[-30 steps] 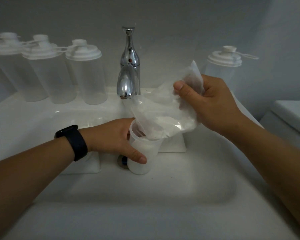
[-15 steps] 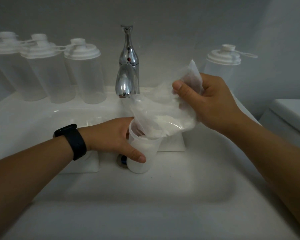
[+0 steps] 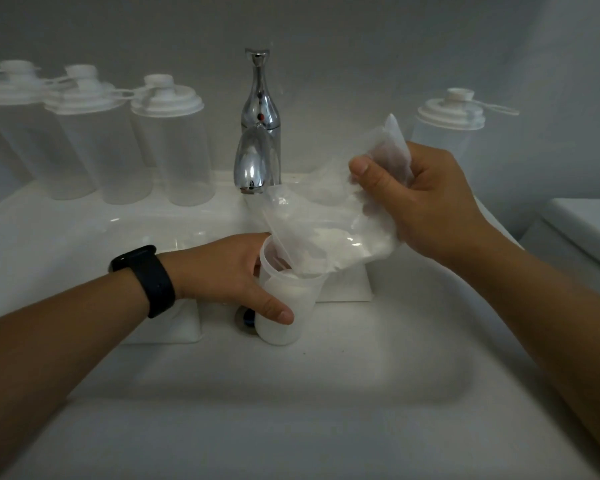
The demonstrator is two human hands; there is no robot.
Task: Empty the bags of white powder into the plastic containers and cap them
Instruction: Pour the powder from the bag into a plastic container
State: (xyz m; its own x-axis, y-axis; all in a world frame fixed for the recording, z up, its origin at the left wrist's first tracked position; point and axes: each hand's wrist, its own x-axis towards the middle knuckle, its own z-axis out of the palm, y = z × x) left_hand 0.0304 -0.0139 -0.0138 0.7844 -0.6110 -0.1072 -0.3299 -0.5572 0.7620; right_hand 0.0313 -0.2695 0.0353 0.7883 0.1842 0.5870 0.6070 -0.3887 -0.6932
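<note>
item: powder bag, limp, slippery film, light, i'd grip its bunched tail; my right hand pinches it, left hand clasps the thin open container.

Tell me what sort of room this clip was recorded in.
Most likely a bathroom: a white basin with a chrome tap, and what looks like a toilet cistern at the right edge.
</note>
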